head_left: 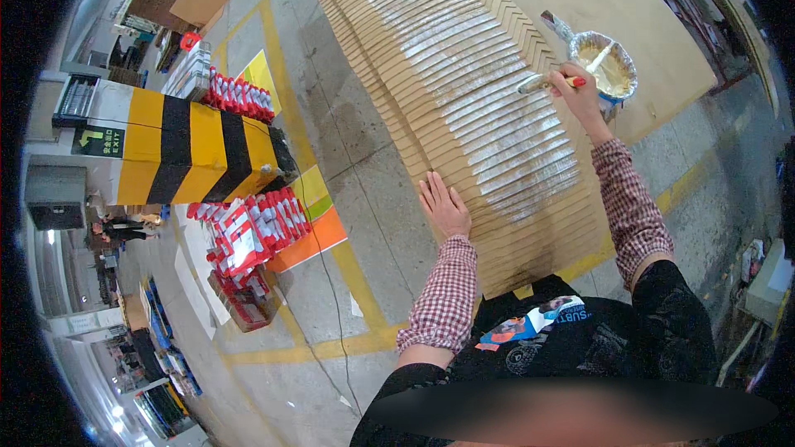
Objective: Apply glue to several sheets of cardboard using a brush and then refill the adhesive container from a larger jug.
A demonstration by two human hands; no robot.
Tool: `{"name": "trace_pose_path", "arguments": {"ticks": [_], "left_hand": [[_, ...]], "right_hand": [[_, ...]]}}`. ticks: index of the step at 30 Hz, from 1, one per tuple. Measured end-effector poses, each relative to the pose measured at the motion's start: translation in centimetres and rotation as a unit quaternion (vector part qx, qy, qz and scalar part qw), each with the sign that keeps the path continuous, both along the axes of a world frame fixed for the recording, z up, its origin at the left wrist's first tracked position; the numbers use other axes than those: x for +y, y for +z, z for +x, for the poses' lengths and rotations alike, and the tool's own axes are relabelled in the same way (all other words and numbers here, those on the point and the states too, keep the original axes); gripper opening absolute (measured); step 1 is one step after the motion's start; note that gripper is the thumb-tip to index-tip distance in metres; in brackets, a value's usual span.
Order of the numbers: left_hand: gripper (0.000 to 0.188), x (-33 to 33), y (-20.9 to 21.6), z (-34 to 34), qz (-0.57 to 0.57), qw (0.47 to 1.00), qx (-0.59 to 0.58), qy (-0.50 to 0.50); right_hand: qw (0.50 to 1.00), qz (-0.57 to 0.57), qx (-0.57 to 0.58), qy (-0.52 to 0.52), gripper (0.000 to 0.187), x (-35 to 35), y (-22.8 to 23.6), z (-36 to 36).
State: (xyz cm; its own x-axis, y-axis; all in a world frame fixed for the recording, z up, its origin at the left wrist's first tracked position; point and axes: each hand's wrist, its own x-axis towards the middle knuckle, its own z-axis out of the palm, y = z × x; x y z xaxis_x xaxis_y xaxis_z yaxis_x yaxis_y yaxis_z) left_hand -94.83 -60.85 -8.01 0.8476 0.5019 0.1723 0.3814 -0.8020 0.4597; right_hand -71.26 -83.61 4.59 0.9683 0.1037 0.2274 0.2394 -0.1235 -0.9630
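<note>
A long row of overlapping brown cardboard sheets [389, 74] stretches away in front of me, each set back a little from its neighbour. White wet-looking streaks coat a broad band along their exposed edges. My left hand [447, 205] lies flat on the left side of the near sheets, fingers extended. In my right hand [577, 93] is a paintbrush [534, 83], gripped by its pale handle, its head over the coated band near the right edge. Just beyond that hand stands a foil-lined bucket [633, 74] holding a cream-coloured paste.
Another brush-like tool [556, 25] rests by the bucket, on a large brown board [662, 25]. At left, a yellow-and-black striped pillar [186, 149] stands between piles of red-and-white packages [248, 232]. A cable [335, 306] runs across the grey floor with yellow lines.
</note>
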Motion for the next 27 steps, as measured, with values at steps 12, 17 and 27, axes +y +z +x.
{"name": "trace_pose_path", "arguments": {"ticks": [12,17,27], "left_hand": [[0.051,0.2,0.7,-0.7,0.024,0.999,0.026,0.010],[0.051,-1.0,-0.1,0.3,0.020,1.000,0.003,-0.006],[0.050,0.8,1.4,-0.5,0.050,0.998,0.023,0.027]], "right_hand": [[0.996,0.041,0.005,-0.073,0.012,-9.3,3.6,-2.7],[0.981,-0.108,-0.053,-0.150,0.011,-19.7,1.7,3.9],[0.940,-0.278,-0.064,-0.187,0.020,-15.1,-3.5,11.7]]}}
